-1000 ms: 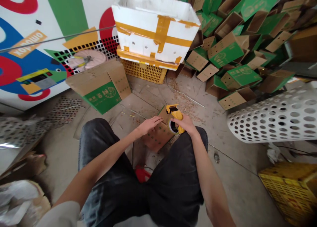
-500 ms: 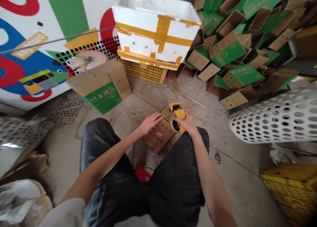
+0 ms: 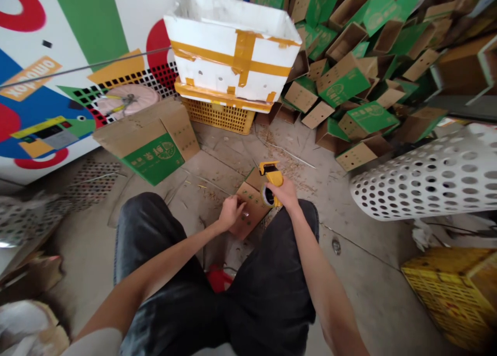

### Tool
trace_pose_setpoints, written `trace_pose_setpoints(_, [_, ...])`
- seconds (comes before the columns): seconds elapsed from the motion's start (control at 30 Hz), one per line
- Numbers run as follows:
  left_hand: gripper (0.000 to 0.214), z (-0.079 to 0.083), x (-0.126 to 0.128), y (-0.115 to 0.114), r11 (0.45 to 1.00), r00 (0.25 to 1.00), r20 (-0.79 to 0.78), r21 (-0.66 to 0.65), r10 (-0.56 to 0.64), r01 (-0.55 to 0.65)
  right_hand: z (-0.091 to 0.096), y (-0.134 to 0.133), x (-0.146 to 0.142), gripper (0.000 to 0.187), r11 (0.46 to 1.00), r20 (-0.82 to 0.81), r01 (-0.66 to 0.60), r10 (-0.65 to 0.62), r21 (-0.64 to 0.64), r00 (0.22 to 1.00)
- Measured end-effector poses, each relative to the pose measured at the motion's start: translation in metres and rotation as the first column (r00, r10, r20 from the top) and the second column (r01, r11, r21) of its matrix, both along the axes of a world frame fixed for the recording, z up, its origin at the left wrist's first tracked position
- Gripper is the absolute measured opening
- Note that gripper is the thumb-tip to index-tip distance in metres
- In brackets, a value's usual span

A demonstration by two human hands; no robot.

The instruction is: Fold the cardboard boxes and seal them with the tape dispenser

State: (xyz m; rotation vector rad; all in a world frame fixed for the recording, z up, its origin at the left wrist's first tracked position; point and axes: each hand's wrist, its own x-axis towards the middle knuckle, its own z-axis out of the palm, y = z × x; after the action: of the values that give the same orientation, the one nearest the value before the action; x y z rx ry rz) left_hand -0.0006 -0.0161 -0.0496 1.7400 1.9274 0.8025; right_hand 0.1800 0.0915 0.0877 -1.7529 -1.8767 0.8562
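While the right hand (image 3: 283,194) closes its grip on a yellow tape dispenser (image 3: 274,175), the left hand (image 3: 231,213) presses, ungripping, on a cardboard carton (image 3: 253,216) (apparently mid-sealing; the next move calls for running the dispenser across).

Yellow tape dispenser (image 3: 275,178), brown dotted carton (image 3: 254,204)
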Motion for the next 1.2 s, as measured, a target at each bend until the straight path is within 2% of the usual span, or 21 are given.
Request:
trace_pose_setpoints(0.1, [0.022,0.004,0.006,-0.003,0.984,0.958,0.227,-0.077,0.173,-0.160,0.006,-0.008,-0.002,0.038,0.999,0.070,0.029,-0.027,-0.028,0.997])
trace_pose_setpoints(0.23, [0.023,-0.002,0.003,-0.003,0.966,0.894,0.369,-0.147,0.254,-0.214,0.011,-0.019,-0.003,0.040,1.000,0.127,0.029,-0.029,0.004,0.992])
trace_pose_setpoints(0.43, [0.032,-0.024,-0.006,0.002,0.948,0.802,0.522,-0.274,0.290,-0.164,0.011,-0.028,0.000,0.045,0.999,0.185,0.047,-0.047,0.006,0.982])
trace_pose_setpoints(0.5, [0.041,-0.027,-0.011,0.004,0.951,0.741,0.618,-0.295,0.262,-0.091,0.010,-0.030,0.002,0.046,0.999,0.190,0.046,-0.046,0.004,0.981])
trace_pose_setpoints(0.57, [0.049,-0.026,-0.018,0.007,0.953,0.712,0.667,-0.303,0.219,-0.010,0.008,-0.030,0.004,0.045,0.999,0.190,0.042,-0.040,-0.003,0.981])
trace_pose_setpoints(0.67, [0.052,-0.021,-0.033,0.012,0.954,0.791,0.598,-0.292,0.132,0.061,0.004,-0.031,0.005,0.044,0.999,0.184,0.033,-0.027,-0.028,0.983])
trace_pose_setpoints(0.77, [0.045,-0.015,-0.046,0.015,0.959,0.886,0.464,-0.253,0.002,0.130,0.002,-0.032,0.005,0.044,0.998,0.182,0.030,-0.021,-0.048,0.983])
trace_pose_setpoints(0.93, [0.034,-0.008,-0.059,0.010,0.956,0.940,0.299,-0.186,-0.166,0.228,0.003,-0.035,0.003,0.045,0.997,0.197,0.062,-0.053,-0.040,0.979])
trace_pose_setpoints(1.1, [0.033,-0.015,-0.077,0.002,0.975,0.980,0.046,-0.105,-0.193,0.197,0.003,-0.035,0.002,0.045,0.997,0.199,0.077,-0.069,-0.028,0.977])
trace_pose_setpoints(1.2, [0.032,-0.024,-0.084,0.002,0.979,0.985,-0.053,-0.132,-0.161,0.153,0.003,-0.035,0.002,0.045,0.996,0.196,0.082,-0.076,-0.026,0.978])
